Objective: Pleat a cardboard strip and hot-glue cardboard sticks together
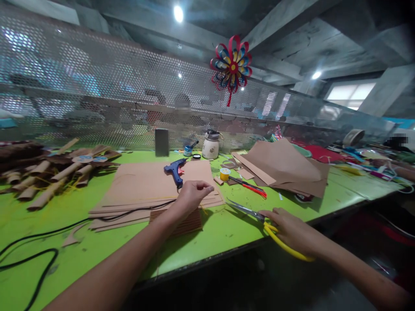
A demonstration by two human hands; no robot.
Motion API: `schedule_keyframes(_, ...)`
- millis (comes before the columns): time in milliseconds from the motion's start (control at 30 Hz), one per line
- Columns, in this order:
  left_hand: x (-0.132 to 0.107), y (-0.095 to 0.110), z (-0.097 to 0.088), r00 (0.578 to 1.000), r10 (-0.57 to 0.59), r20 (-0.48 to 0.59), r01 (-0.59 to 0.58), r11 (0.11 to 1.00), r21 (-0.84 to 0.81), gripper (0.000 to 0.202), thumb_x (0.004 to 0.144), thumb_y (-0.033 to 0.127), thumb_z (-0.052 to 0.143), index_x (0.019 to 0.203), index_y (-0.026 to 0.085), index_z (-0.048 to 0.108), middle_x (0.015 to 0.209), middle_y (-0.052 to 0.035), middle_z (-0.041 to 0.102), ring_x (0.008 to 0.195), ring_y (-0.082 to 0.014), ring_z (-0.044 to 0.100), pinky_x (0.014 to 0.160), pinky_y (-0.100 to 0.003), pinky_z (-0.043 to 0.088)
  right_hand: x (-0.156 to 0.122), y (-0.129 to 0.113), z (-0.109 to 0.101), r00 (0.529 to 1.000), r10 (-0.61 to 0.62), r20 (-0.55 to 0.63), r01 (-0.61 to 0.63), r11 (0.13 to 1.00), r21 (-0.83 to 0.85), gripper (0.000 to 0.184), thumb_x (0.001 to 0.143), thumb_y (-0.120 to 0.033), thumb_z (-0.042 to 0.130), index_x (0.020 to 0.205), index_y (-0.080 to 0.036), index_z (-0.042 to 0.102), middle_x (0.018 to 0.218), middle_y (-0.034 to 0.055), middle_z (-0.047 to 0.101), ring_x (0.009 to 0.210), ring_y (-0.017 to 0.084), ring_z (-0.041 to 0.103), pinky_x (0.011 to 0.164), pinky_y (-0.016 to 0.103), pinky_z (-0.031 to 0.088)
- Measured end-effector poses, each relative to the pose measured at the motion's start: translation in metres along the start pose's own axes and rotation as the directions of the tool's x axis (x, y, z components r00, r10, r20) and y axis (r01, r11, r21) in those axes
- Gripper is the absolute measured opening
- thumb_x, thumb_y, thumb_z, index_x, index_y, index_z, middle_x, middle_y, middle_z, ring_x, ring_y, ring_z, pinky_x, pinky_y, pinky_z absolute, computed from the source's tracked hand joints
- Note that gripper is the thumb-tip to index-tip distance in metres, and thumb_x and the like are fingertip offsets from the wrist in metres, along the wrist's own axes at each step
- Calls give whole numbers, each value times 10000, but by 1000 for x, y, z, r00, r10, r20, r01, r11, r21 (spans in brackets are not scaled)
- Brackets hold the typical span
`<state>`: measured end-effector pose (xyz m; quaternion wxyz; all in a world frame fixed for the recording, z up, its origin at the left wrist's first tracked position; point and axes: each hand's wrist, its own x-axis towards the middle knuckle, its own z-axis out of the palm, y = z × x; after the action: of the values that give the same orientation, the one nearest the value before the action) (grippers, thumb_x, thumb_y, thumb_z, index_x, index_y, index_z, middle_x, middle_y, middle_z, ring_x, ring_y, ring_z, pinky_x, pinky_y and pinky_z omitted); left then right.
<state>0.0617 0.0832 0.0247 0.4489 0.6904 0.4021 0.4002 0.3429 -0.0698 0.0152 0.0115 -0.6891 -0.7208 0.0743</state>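
My left hand (192, 195) hovers over the near right corner of a stack of brown cardboard sheets (145, 185), fingers pinched together; what the fingertips hold is too small to make out. A ribbed piece of corrugated card (189, 222) lies just under my wrist. My right hand (290, 231) grips yellow-handled scissors (256, 216) near the table's front edge, blades pointing left over the green tabletop (223, 233). A blue glue gun (175, 169) rests on the cardboard stack, just beyond my left hand.
Rolled brown paper tubes (48, 177) are piled at the left. Black cables (39, 242) cross the near left. Folded brown sheets (285, 166), red-handled scissors (251, 186), a yellow spool (225, 173) and a white jar (210, 147) stand further back. A perforated metal screen (97, 95) carries a paper flower (231, 65).
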Motion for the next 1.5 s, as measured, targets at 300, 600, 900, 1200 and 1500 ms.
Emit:
schedule_keyframes(300,-2,3,2,1000,-18,-3,18,1000,-13,279,637,402,671,694,132,717,639,-34,673,637,-173,574,636,-278,408,2,-10,-1,1000,-9,11,10,1000,-27,637,728,-111,515,1338,-289,474,1061,106,568,964,265,557,786,312,397)
schedule_keyframes(600,-8,11,3,993,45,106,-40,998,-50,301,674,414,662,738,127,726,719,-47,693,681,-166,579,673,-272,418,8,-20,-5,999,35,10,-35,999,-26,576,767,-135,491,1331,-252,479,1036,110,579,946,254,571,773,301,388)
schedule_keyframes(900,-18,15,6,940,76,333,-75,997,-16,278,711,407,656,747,142,732,755,-42,688,694,-155,566,661,-250,418,22,-26,-6,988,116,-106,-112,993,37,561,753,-111,498,1300,-237,489,984,109,599,920,262,582,762,311,381)
schedule_keyframes(1200,-28,25,12,938,32,346,-30,999,-13,255,704,371,639,670,125,694,659,-29,639,628,-136,505,640,-250,388,16,-30,3,952,119,-284,-168,974,-153,422,838,-209,495,1260,-203,504,949,112,591,843,258,586,650,305,365)
schedule_keyframes(1500,-28,19,15,946,4,323,1,1000,-17,299,662,426,674,684,130,709,683,-32,658,660,-152,536,672,-258,405,8,-26,3,951,188,-246,-247,939,-241,329,885,-271,474,1181,-156,560,924,121,666,815,270,638,643,311,384)
